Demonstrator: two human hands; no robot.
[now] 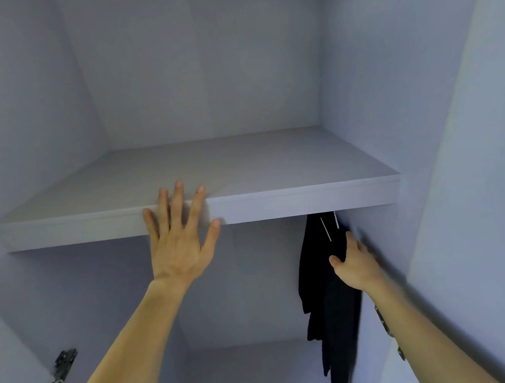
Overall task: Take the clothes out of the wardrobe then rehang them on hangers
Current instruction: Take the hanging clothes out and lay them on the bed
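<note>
- A metal hinge point(55, 377) sits low on the left wardrobe wall.
- My left hand point(179, 251), fingers spread straight, lies on the shelf's point(274, 173) front edge.
- The black garment point(327, 313) hangs under the shelf, at the right.
- My right hand point(355, 266) grips its upper part.

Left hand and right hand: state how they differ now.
The left hand is open with fingers spread; the right hand curls round the garment. The left hand rests on the shelf edge; the right hand sits lower, beneath the shelf. The left hand looks sharp; the right hand is blurred. Both reach into the wardrobe.
</note>
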